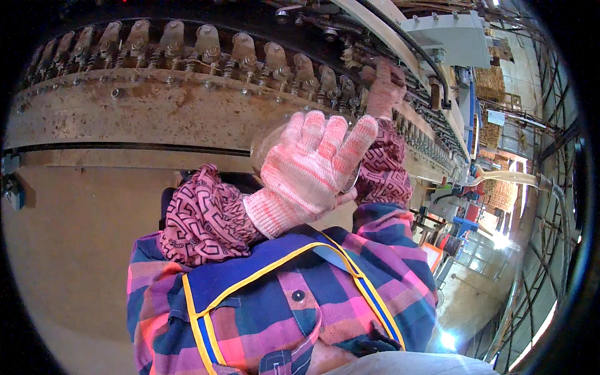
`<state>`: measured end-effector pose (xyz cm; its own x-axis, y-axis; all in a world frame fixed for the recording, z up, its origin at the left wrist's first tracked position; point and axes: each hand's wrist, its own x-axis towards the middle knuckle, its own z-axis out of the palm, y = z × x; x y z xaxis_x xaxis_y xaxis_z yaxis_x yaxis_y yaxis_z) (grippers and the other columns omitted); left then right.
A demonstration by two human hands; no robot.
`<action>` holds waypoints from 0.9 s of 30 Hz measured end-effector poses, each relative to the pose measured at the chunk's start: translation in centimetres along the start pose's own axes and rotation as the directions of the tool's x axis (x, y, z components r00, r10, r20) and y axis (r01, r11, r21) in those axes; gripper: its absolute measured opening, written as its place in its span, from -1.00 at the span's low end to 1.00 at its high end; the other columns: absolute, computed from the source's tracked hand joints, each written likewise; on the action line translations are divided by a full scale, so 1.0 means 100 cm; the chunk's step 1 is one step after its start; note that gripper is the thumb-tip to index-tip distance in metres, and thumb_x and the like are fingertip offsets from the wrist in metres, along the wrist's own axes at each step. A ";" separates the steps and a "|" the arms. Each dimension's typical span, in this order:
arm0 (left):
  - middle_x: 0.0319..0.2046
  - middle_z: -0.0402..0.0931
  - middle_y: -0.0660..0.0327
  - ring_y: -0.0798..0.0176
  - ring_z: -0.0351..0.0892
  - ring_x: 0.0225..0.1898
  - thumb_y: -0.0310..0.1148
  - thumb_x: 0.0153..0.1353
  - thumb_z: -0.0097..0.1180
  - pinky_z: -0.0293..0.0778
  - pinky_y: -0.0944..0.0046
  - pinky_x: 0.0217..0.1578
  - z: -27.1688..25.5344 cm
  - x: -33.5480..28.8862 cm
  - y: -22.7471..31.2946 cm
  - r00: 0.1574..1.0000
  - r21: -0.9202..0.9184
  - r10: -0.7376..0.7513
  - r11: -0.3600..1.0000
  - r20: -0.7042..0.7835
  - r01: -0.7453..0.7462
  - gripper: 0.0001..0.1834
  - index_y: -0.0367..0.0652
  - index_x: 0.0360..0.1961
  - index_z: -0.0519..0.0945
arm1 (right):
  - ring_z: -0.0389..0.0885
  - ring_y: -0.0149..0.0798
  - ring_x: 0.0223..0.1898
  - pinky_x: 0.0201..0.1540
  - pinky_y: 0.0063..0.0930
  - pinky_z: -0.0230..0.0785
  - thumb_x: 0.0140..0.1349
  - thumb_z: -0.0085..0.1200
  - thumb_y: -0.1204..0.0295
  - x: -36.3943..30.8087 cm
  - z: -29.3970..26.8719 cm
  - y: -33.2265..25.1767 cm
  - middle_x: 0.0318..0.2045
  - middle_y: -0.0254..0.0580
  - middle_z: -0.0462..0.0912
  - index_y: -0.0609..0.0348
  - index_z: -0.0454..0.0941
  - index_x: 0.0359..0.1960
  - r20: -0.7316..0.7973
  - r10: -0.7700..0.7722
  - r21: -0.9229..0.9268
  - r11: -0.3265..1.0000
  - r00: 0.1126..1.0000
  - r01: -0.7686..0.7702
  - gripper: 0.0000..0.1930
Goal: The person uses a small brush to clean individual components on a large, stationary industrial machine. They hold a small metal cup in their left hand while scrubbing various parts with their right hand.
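Observation:
My left hand [306,162], in a pink-and-white knitted glove, is in front of my chest with its back showing. Its fingers are spread and stretched out. A pale brown, blurred shape [262,149] shows behind its left side; its kind is unclear, and the hand hides most of it. My right hand [385,87], in a similar glove, reaches farther out to the machine's row of springs and bolts. Motion smears its fingers. Next to them is a frayed, straw-coloured tuft [353,57]; I cannot tell whether the hand grips it.
A long, rusty machine beam [156,115] spans the far side, topped by a row of metal brackets [207,42] with springs. A pale frame bar [390,31] with a black hose slants across the upper right. Stacked straw-coloured bales [490,84] stand farther right.

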<state>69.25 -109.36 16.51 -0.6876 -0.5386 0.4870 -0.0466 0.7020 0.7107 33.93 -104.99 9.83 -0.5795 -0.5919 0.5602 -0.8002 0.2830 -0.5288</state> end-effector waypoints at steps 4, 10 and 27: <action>0.00 0.46 0.06 -0.13 0.48 -0.06 -0.03 -0.35 0.43 0.48 -0.08 -0.04 0.003 -0.004 -0.003 0.999 0.014 0.010 1.000 -0.040 -0.009 0.04 -0.16 0.27 0.39 | 0.71 -0.23 -0.54 -0.42 -0.44 0.57 0.33 0.18 0.18 0.007 -0.003 -0.022 -0.53 -0.05 0.70 0.32 0.61 -0.26 0.081 0.111 0.159 0.980 0.990 -0.123 -0.65; -0.02 0.46 0.08 -0.12 0.48 -0.09 -0.05 -0.37 0.44 0.48 -0.06 -0.06 -0.002 -0.002 -0.002 1.000 -0.020 0.013 1.000 -0.014 -0.013 0.04 -0.16 0.27 0.39 | 0.73 -0.20 -0.52 -0.41 -0.44 0.57 0.31 0.20 0.22 0.011 0.021 0.006 -0.45 -0.01 0.73 0.28 0.63 -0.14 0.031 0.190 0.263 0.946 0.981 -0.191 -0.67; -0.02 0.44 0.05 -0.12 0.46 -0.08 -0.02 -0.28 0.39 0.45 -0.08 -0.06 0.000 -0.001 -0.004 1.000 0.023 0.018 1.000 0.018 -0.018 0.04 -0.16 0.31 0.34 | 0.69 -0.36 -0.50 -0.41 -0.52 0.53 0.28 0.27 0.33 0.005 0.017 -0.031 -0.44 -0.11 0.74 0.24 0.64 -0.16 0.004 0.114 0.186 0.976 0.994 -0.112 -0.77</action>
<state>69.31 -109.61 16.17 -0.7010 -0.5178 0.4904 -0.0511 0.7223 0.6897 36.34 -107.42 10.66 -0.6661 -0.5588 0.4940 -0.6871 0.2020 -0.6979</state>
